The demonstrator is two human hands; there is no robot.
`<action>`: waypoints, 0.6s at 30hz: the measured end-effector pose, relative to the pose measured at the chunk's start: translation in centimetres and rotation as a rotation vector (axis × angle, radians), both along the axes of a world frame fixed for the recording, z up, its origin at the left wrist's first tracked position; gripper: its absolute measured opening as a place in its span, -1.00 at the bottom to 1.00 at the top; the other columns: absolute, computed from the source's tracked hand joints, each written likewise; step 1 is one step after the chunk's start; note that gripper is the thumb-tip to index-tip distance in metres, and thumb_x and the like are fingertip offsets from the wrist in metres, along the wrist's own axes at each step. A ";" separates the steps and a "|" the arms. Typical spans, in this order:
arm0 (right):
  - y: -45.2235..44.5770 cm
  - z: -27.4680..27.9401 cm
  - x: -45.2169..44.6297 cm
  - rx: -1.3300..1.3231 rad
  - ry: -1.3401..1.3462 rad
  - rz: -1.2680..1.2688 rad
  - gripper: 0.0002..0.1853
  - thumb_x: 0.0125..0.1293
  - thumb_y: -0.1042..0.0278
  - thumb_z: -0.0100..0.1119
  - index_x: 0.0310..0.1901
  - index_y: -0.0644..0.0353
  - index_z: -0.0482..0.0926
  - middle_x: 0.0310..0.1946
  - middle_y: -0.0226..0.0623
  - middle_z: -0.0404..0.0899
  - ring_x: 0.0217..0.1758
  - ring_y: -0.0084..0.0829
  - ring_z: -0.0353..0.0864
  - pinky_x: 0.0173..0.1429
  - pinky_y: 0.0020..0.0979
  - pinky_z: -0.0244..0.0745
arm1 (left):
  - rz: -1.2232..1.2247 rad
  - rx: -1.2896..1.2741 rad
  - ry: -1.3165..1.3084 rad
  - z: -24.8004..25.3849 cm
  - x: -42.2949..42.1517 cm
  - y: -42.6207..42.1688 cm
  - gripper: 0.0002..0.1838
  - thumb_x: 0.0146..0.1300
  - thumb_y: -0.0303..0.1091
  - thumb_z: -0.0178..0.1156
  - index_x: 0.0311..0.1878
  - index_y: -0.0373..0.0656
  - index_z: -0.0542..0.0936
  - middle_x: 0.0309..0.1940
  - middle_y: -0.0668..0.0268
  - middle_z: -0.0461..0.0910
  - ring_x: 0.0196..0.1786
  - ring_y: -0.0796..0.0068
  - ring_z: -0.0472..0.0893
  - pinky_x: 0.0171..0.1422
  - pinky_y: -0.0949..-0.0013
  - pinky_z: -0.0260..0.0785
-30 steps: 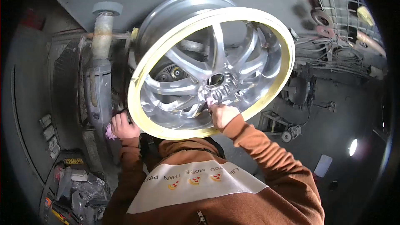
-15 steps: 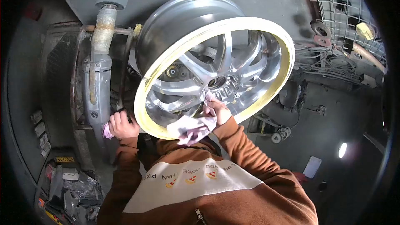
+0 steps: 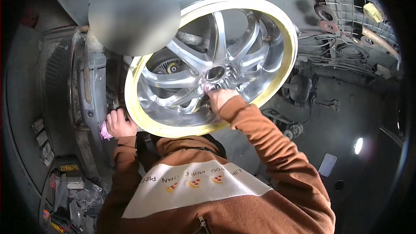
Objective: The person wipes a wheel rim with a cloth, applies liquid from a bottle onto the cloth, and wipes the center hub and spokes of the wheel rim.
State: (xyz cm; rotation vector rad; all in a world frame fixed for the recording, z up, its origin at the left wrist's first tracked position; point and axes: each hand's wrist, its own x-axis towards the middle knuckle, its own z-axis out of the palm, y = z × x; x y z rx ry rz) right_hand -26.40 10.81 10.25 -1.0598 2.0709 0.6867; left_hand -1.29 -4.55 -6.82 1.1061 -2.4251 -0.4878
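Note:
A polished alloy wheel rim (image 3: 221, 47) with yellow tape-like covering round its lip (image 3: 134, 87) tilts in front of me. Near its centre bore, my right hand (image 3: 223, 100) is closed on a pale pink cloth (image 3: 207, 87) pressed against the spokes. Most of that cloth is hidden behind the hand and wrist. My left hand (image 3: 121, 123) is curled beside the grey machine body (image 3: 93, 87), left of the rim's lower edge. A bunched pink cloth (image 3: 105, 131) pokes out from under its fingers. A round blurred patch hides the rim's upper left.
At the upper right hang a wire grid (image 3: 349, 4), abrasive discs (image 3: 326, 14) and coiled cables (image 3: 352, 54). A bench grinder-like machine (image 3: 295, 129) stands low on the right. Tools and plastic wrapping (image 3: 84, 193) crowd the lower left, by a DeWalt case (image 3: 68, 167).
The right hand has pushed inward against the spokes; its cloth, draped over the rim's lip before, is now mostly out of sight. The whole view has shifted slightly. The left hand keeps its place.

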 end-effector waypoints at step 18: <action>3.0 -4.6 1.8 -0.711 -0.408 -1.259 -0.81 0.32 0.37 -0.06 -0.31 0.23 0.55 -0.62 -0.40 0.46 -0.55 -0.56 0.41 -0.44 -0.47 0.34 | 0.045 -0.046 0.014 0.1 0.1 0.1 -0.78 0.06 -0.19 0.15 -0.47 -0.16 0.47 -0.47 0.19 0.38 -0.31 0.08 0.43 -0.26 0.05 0.28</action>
